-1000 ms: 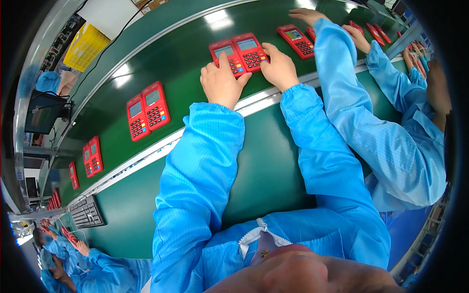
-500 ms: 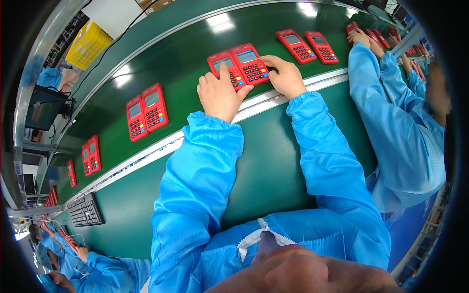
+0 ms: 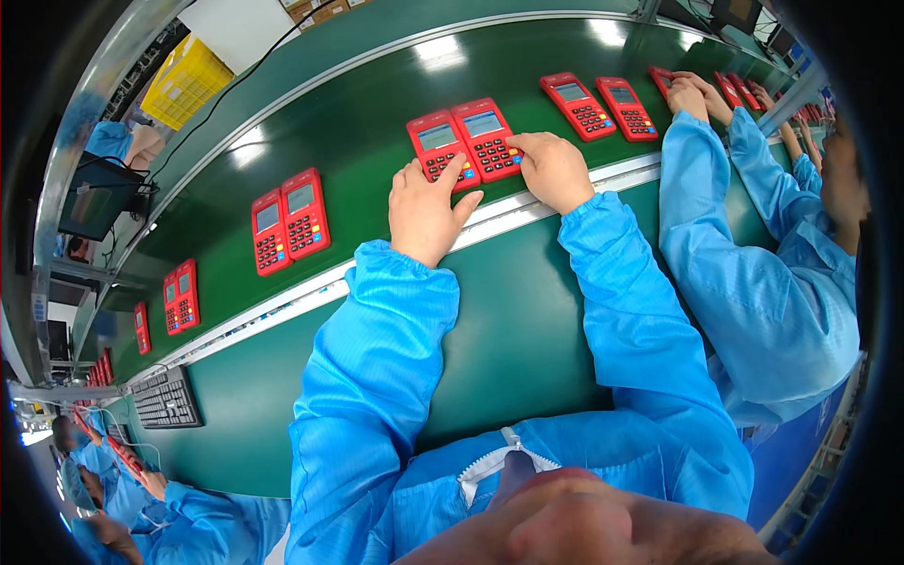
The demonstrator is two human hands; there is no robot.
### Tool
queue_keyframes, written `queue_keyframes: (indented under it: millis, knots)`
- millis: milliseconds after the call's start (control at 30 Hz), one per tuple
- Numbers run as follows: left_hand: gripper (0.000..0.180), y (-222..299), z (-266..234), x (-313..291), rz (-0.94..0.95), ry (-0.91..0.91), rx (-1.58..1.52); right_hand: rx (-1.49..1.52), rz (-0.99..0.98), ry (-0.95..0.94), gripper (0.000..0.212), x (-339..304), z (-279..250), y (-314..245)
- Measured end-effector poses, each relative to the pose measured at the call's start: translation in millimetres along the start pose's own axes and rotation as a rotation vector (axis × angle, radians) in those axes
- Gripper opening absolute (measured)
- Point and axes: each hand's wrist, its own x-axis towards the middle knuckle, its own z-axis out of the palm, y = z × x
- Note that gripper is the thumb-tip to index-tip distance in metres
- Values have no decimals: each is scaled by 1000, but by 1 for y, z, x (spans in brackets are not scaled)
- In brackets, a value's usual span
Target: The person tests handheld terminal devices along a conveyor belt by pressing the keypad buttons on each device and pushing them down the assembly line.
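Two red keypad terminals [image 3: 464,141], keys partly under left hand [image 3: 426,200], right hand [image 3: 551,169]

Electronics assembly line, factory floor. Long green conveyor belt [image 3: 377,104] runs across the frame from lower left to upper right, carrying pairs of identical red keypad terminals [image 3: 290,218] spaced at intervals. Narrow green worktop [image 3: 527,311] runs alongside the belt, metal rail [image 3: 282,306] between them. Workers sit in a row along it, all in the same blue cleanroom smocks [image 3: 772,282]: one at right, more at lower left. Black keyboard [image 3: 166,399] on the worktop at left, a monitor [image 3: 94,193] at far left, yellow plastic crate [image 3: 185,83] beyond the belt, upper left.
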Motion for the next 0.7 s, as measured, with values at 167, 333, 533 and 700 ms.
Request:
queue_keyframes:
  millis: [167,333,533,700]
  knots:
    - [50,-1,-5,6,-12,-12,48,-25,-75,35,28,3,3,-2]
    - [52,2,-11,8,-85,-112,38,-93,42,-47,29,9,12,-10]
    - [59,-24,-12,-33,56,-24,29,4,-114,-53,45,-27,9,-6]
    - [60,-31,-25,-59,138,-106,68,13,-190,-65,45,-47,-1,-11]
